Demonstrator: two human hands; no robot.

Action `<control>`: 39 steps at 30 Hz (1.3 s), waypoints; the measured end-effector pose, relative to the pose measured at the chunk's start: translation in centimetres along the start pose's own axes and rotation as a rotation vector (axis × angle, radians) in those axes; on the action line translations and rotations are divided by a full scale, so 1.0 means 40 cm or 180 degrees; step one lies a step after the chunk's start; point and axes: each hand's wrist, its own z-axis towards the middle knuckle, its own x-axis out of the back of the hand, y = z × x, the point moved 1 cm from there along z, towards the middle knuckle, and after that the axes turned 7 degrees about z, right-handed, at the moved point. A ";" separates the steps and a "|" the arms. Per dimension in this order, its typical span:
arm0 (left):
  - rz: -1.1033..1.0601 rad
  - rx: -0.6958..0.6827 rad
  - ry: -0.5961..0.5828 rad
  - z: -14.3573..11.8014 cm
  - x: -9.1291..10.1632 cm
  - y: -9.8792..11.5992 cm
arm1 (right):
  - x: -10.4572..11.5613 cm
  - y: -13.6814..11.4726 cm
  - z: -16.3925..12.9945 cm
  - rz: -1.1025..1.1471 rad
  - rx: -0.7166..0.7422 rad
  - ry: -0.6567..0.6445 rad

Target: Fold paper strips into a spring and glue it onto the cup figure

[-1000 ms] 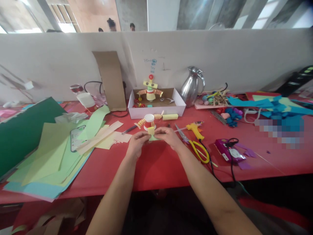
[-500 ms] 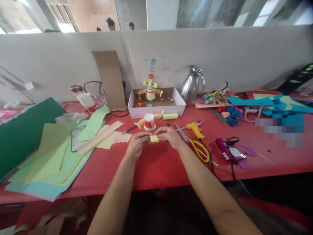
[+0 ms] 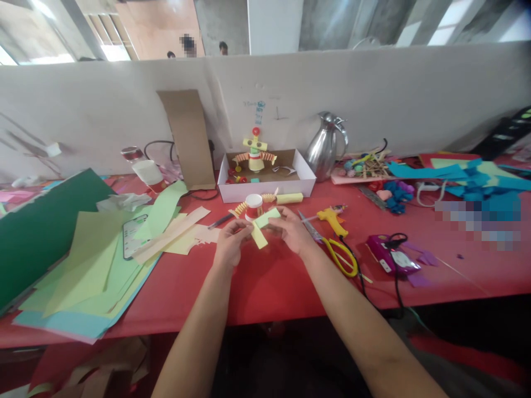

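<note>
Two strips of paper meet at an angle between my hands, above the red tabletop (image 3: 265,293). My left hand (image 3: 230,243) pinches the yellow paper strip (image 3: 260,236), which slants down toward me. The pale green paper strip (image 3: 269,218) points up to the right, and my right hand (image 3: 292,229) grips it with thumb and fingers. Whether the strips are glued or folded together I cannot tell. Just behind my fingers stands a red and white paper cup (image 3: 254,206) with folded paper arms (image 3: 269,197). A rolled yellow paper tube (image 3: 289,198) lies beside it.
Scissors (image 3: 332,249), a yellow glue gun (image 3: 333,218) and a purple box with a cable (image 3: 392,254) lie on the right. Paper sheets (image 3: 83,265) cover the left. Behind stand a white box (image 3: 265,192) holding a paper figure (image 3: 255,157) and a metal jug (image 3: 326,146).
The strips were pressed close together between my fingers; now they are spread into an angle. My right hand has shifted slightly, and the green strip shows more fully.
</note>
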 end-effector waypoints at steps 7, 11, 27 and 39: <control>-0.0295 -0.0398 0.0155 -0.012 -0.022 0.002 | -0.036 0.041 -0.010 -0.0637 0.0242 -0.0239; -0.0118 -0.0344 0.0064 -0.010 -0.024 -0.014 | -0.030 0.047 -0.011 -0.1138 0.0663 -0.0009; 0.0102 -0.0364 0.0393 -0.009 -0.016 -0.028 | -0.056 0.047 -0.035 -0.2132 0.1476 -0.0366; 0.0037 -0.0275 0.0268 -0.011 -0.013 -0.030 | -0.053 0.033 -0.034 -0.2032 0.1067 -0.0278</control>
